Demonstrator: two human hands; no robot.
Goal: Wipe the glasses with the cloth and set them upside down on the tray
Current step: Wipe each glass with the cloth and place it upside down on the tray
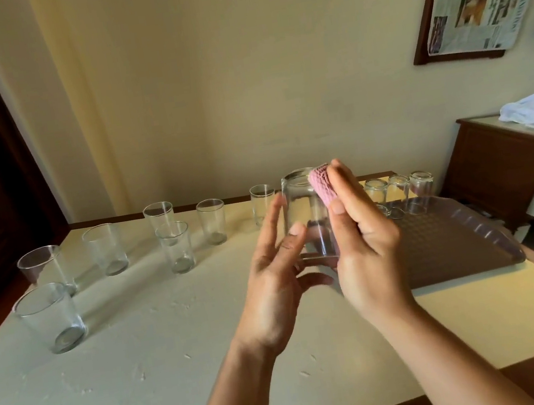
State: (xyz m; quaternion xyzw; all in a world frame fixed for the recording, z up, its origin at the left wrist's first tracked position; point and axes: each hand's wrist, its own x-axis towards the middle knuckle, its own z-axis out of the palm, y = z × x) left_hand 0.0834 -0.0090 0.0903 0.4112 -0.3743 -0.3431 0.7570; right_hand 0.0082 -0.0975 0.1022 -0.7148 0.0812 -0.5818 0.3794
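Note:
I hold a clear glass point(308, 220) in the air above the table's middle. My left hand point(278, 277) supports it low down, with the thumb curved under its base and the fingertips against its side. My right hand point(362, 233) presses a pink cloth point(321, 185) against the glass's upper right side near the top edge, thumb on the glass wall. Three glasses point(399, 194) stand upside down along the far edge of the brown tray point(455, 243) to the right. Several upright glasses point(175, 247) stand on the table's left half.
The cream table point(177, 354) has a wooden edge and meets the wall at the back. A dark wooden cabinet point(503, 167) with a white cloth on top stands to the right. A dark door is at the far left.

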